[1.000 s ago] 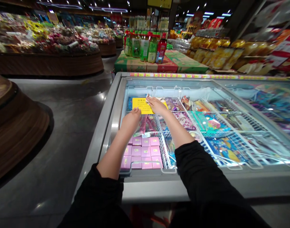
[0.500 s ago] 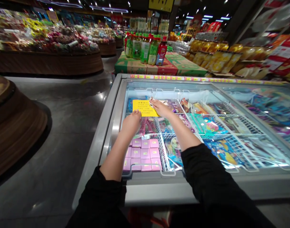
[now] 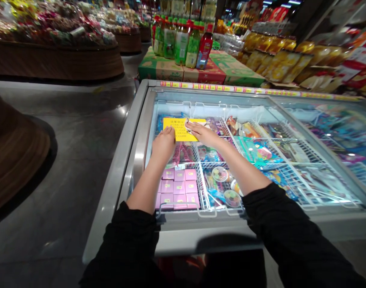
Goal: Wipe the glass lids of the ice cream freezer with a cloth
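More tubs (image 3: 219,174) (round-topped) now show beside the right forearm (image 3: 243,166).

So we've got a row of green drink bottles (image 3: 181,46) standing on printed cartons, with one red bottle (image 3: 205,50) at the right end. The left carton (image 3: 161,70) is green, the middle carton (image 3: 203,76) red. Off to the right we see stacked jars (image 3: 273,62) of something yellow, plus red-and-white packets (image 3: 358,60). Over left there's a blurry heap of wrapped goods (image 3: 65,34) on a curved brown base (image 3: 57,62), and shiny grey floor tiles (image 3: 83,180).
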`<state>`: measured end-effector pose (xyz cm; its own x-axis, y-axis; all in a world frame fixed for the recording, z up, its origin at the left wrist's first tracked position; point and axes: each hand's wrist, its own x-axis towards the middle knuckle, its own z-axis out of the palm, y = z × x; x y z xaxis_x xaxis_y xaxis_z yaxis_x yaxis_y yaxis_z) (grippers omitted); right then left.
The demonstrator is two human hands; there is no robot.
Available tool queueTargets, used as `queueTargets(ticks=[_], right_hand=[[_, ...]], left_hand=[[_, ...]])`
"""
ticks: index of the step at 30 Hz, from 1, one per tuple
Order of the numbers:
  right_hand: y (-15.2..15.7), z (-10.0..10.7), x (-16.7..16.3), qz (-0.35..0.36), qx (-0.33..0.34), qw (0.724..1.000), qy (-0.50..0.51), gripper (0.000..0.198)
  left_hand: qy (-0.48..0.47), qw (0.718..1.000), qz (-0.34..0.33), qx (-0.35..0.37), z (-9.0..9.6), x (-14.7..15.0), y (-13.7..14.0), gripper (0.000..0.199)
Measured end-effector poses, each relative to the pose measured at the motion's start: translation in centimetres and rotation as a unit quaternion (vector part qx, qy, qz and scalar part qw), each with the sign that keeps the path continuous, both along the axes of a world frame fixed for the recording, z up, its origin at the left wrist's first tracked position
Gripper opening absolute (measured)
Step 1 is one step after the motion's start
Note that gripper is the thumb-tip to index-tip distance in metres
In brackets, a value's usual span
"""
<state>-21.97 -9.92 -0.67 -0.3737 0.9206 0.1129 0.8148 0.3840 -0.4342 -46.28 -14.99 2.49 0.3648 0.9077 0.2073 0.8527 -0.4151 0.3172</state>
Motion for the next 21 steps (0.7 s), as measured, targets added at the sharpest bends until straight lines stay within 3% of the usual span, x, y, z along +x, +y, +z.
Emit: queueTargets(ticks=[4, 8, 11, 15, 18, 21], right_hand=[[3.8, 0.1, 0.0, -0.071, 0.009, 0.997, -0.012, 0.058], [6.6, 0.1, -2.7, -0.072, 0.015, 0.997, -0.009, 0.057], [5.7, 0.0, -3.7, -0.031, 0.011, 0.999, -0.012, 0.055], [2.4, -0.1, -1.8, 0.015, 0.004, 1.000, -0.006, 0.054], [1.8, 0.0, 0.6, -0.004, 0.009, 1.000, 0.000, 0.054], [4.0, 0.1, 1.9, -0.050, 0.014, 0.999, -0.001, 0.054]], left_hand=[[-0.010, 1.000, 0.000, 0.001, 0.2, 0.0, 0.0, 0.042], [-0.007, 1.000, -0.002, -0.003, 0.2, -0.1, 0.1, 0.042], [-0.006, 1.000, -0.004, -0.007, 0.1, -0.1, 0.2, 0.043], [-0.005, 1.000, -0.003, -0.012, -0.1, -0.2, 0.3, 0.045], [-0.006, 1.000, -0.005, -0.016, -0.1, -0.1, 0.3, 0.047], [-0.006, 1.000, -0.004, -0.027, 0.1, -0.1, 0.3, 0.048]])
